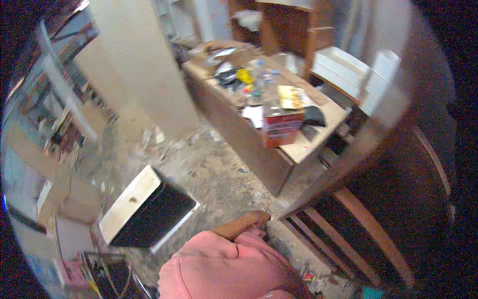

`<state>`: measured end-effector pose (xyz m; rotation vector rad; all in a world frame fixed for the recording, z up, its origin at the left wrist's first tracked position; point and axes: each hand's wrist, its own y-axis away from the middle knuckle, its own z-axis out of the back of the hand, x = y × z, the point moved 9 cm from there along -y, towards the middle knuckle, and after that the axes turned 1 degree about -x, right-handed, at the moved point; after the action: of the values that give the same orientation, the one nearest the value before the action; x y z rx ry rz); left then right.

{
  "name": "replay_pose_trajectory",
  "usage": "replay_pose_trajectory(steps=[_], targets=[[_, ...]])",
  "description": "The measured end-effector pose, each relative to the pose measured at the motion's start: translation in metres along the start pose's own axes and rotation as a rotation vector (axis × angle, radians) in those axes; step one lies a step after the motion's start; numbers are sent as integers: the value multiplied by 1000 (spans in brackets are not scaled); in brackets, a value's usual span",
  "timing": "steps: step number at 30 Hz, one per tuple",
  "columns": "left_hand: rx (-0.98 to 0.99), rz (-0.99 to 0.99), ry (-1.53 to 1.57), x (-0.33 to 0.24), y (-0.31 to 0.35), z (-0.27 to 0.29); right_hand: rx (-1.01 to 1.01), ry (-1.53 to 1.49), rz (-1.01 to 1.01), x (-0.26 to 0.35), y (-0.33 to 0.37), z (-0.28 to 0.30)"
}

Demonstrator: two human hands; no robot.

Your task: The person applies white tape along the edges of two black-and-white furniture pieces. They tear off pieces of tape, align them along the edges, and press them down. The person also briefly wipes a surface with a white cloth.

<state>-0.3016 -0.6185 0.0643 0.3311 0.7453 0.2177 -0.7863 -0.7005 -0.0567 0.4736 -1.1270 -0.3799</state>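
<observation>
My left forearm, in a pink sleeve, crosses in front of my body, and my left hand (pixel 262 217) is at its end, close to the lower end of the dark slatted wooden piece. Its fingers look closed, and a thin dark bit sticks out by them, too small and blurred to name. My right hand does not show. Beyond my hand stands a wooden desk (pixel 239 127), with a red box (pixel 282 128) at its near end.
Left of me a white-framed, dark-fronted panel (pixel 154 212) lies on the dirty, debris-strewn floor (pixel 214 159). A large dark wooden piece with slats (pixel 371 226) leans along the right. Papers, bottles and a yellow item (pixel 244 76) clutter the desk. A pale pillar (pixel 144 65) rises behind.
</observation>
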Motion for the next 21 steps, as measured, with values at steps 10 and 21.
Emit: replay_pose_trajectory(steps=[10,21], targets=[[-268,201,350,166,24,70,574,427,257,147,-4,-257],[-519,277,1136,226,55,301,936,506,728,459,226,-599]])
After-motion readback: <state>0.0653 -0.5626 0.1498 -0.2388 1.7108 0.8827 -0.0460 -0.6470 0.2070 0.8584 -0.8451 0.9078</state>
